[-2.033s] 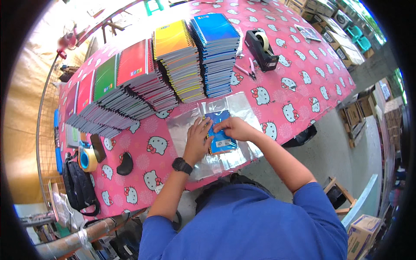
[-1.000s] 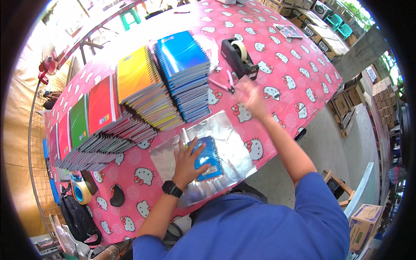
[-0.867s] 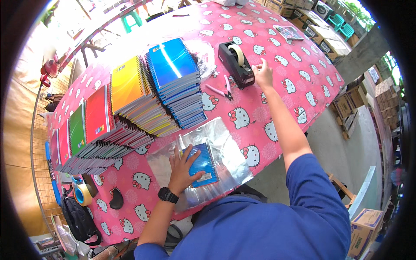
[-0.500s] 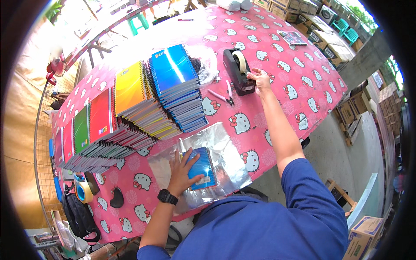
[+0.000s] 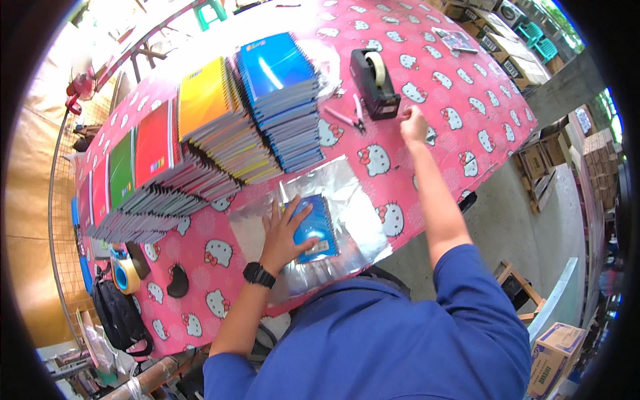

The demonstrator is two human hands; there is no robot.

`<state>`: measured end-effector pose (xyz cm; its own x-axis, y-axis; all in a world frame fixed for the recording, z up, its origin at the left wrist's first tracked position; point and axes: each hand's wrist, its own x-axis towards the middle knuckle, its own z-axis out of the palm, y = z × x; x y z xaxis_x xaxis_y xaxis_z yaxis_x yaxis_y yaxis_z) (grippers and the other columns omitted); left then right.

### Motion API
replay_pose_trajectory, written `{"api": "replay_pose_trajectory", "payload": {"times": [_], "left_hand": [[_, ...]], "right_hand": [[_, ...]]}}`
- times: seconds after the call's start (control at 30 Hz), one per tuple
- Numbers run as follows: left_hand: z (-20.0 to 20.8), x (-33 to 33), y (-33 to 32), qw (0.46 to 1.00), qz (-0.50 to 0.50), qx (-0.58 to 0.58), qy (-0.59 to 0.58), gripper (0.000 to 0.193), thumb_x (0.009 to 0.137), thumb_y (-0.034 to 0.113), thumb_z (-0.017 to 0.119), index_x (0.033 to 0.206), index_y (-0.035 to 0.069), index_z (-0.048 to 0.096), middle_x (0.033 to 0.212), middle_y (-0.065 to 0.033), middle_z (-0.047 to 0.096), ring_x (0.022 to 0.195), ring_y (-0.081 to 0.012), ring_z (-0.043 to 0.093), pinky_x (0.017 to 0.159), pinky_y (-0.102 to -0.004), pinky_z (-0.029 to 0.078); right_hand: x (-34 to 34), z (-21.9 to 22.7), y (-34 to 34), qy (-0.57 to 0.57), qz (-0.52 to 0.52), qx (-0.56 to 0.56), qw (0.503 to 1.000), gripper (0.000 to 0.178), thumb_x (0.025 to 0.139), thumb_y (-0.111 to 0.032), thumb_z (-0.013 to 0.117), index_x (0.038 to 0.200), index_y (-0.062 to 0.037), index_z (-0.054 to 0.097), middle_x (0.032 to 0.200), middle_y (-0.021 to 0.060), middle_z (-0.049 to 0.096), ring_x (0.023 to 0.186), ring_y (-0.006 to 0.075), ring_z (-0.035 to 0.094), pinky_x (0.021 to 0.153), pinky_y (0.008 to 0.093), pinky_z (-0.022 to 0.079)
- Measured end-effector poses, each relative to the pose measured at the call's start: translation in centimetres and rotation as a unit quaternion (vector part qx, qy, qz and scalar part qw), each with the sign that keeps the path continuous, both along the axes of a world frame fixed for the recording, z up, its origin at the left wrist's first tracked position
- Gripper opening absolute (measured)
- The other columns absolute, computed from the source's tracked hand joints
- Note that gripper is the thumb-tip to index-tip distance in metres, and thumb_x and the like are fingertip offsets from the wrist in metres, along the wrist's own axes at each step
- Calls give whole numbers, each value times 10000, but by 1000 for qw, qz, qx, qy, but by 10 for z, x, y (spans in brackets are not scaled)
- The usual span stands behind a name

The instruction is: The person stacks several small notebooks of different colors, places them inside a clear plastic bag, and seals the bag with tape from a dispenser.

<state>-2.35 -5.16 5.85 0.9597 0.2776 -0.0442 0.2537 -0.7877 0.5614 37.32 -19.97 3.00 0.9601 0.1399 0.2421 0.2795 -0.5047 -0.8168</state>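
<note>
My left hand [image 5: 285,235], with a dark watch on its wrist, lies with fingers spread on a small blue spiral notebook [image 5: 317,227]. Under that notebook a sheet of clear plastic film [image 5: 358,230] is spread, its surface shiny and creased. My right hand [image 5: 414,125] is closed in a pinch just beside the near end of a black tape dispenser [image 5: 375,87]. Whatever sits between those fingertips is too small to make out. A roll of pale tape [image 5: 375,69] is mounted in the dispenser. Pink-handled pliers or cutters [image 5: 347,119] lie left of it.
Tall stacks of spiral notebooks, with blue [image 5: 277,63], yellow [image 5: 205,90], red [image 5: 155,143] and green [image 5: 122,170] covers, fill the left of the pink patterned table [image 5: 427,177]. Tape rolls [image 5: 128,275] and a black object [image 5: 178,281] lie near its left edge. Cartons [image 5: 557,357] stand beyond.
My right hand has drawn back from the tape dispenser toward me, its fingers now closed tighter. My left hand stays on the notebook. The whole view has shifted slightly.
</note>
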Motion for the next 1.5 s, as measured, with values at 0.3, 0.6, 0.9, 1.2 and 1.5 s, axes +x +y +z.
{"api": "replay_pose_trajectory", "payload": {"times": [0.3, 0.6, 0.9, 1.2, 1.5], "left_hand": [[-6, -1, 5, 1000, 9, 2, -20, 763, 595, 437, 739, 1279, 275, 442, 1420, 1, 286, 1329, -418, 100, 936, -725, 133], [-25, -9, 0, 974, 63, -59, -211, 754, 708, 331, 702, 1349, 112, 370, 1433, -144, 257, 1336, -363, 178, 1054, -516, 189], [5, -73, -22, 814, 101, -547, -166, 811, 605, -147, 388, 1384, 62, 302, 1363, -130, 339, 1249, -242, 374, 1037, -348, 304], [20, -17, -22, 831, 80, -503, -221, 836, 603, 52, 813, 1261, 67, 296, 1206, -118, 460, 1087, -233, 505, 892, -345, 449], [8, -23, -53, 742, 140, -550, -357, 636, 805, 188, 585, 1333, 96, 242, 1251, -122, 394, 1160, -219, 415, 973, -346, 358]], "right_hand": [[-228, 83, 37, 341, 468, -30, 815, 218, 724, -142, 720, 799, -44, 541, 707, 51, 625, 624, 101, 596, 528, 247, 440], [-249, 69, -9, 146, 308, -384, 858, 583, 580, -470, 778, 879, 2, 611, 774, 193, 639, 755, 285, 641, 668, 362, 498], [-294, 83, -47, 165, 462, 82, 867, 668, 657, 18, 594, 1299, -83, 439, 1076, 59, 566, 983, 185, 537, 866, 328, 447], [-270, 66, -21, 152, 459, 99, 870, 829, 631, -191, 791, 1319, -6, 367, 1218, 115, 503, 1121, 213, 465, 950, 345, 368], [-306, 64, 0, 188, 441, 216, 850, 637, 863, -270, 552, 1361, 0, 259, 1339, 163, 343, 1242, 234, 326, 1033, 315, 235]]}}
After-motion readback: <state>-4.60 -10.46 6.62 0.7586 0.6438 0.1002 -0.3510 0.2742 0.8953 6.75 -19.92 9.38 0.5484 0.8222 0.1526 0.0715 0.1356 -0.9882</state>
